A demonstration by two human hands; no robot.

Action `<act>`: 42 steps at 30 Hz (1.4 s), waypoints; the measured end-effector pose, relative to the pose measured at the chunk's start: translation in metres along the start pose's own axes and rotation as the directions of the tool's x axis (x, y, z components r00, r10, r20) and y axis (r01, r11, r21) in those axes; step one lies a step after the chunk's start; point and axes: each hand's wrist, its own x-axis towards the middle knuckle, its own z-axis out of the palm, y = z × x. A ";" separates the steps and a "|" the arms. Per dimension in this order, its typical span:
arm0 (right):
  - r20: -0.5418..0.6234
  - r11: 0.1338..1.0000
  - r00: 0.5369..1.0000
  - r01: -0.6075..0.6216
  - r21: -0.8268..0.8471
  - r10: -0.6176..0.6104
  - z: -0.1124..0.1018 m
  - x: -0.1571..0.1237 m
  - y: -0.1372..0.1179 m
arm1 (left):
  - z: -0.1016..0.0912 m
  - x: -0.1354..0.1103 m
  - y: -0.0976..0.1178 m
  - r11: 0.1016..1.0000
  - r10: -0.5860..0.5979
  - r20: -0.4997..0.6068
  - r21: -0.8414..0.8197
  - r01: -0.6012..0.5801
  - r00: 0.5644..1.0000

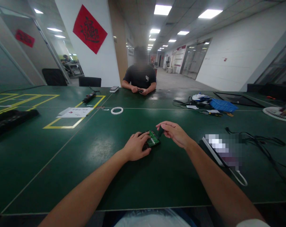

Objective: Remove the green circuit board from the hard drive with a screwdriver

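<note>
On the green table, a small flat dark unit with a green circuit board on its upper face lies in front of me. It looks like a hard drive, though its left part is hidden under my fingers. My left hand grips it from the left, thumb at the near side and fingers over the top. Just right of the board and slightly above it, my right hand is closed in a pinch. Between its thumb and fingers is a small dark tool, pointing down toward the board's right edge; its exact kind is unclear.
A blurred-out phone-like device and black cables lie right. A white tape roll, paper and a blue pouch are farther back. Across the table sits a person holding something small.
</note>
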 end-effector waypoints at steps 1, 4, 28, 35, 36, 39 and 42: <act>-0.001 1.000 1.000 0.001 0.001 -0.001 0.000 0.000 0.001 | 0.000 0.000 0.000 1.000 0.000 -0.003 0.000 0.000 1.000; 0.017 0.999 1.000 -0.024 0.037 0.023 0.002 0.000 0.004 | 0.001 0.000 0.000 1.000 0.003 -0.008 -0.007 -0.003 1.000; -0.191 0.574 0.851 0.150 -0.805 -0.489 0.000 -0.003 0.007 | 0.001 0.000 -0.002 1.000 -0.001 0.007 -0.011 0.001 1.000; -0.227 0.332 0.893 -0.093 -0.939 -0.390 -0.060 0.014 0.031 | 0.001 -0.001 0.002 0.997 -0.077 0.012 0.023 0.077 0.997; -0.230 0.283 0.934 -0.151 -0.947 -0.272 -0.067 0.016 0.040 | 0.002 -0.001 0.004 0.993 -0.113 0.005 0.034 0.112 0.994; -0.263 0.219 0.962 -0.241 -0.946 -0.079 -0.076 0.022 0.063 | 0.003 -0.003 0.010 0.975 -0.218 -0.014 0.046 0.219 0.976; -0.277 0.219 0.959 -0.260 -0.940 -0.051 -0.076 0.024 0.074 | 0.000 -0.008 0.013 0.962 -0.272 -0.032 0.004 0.272 0.962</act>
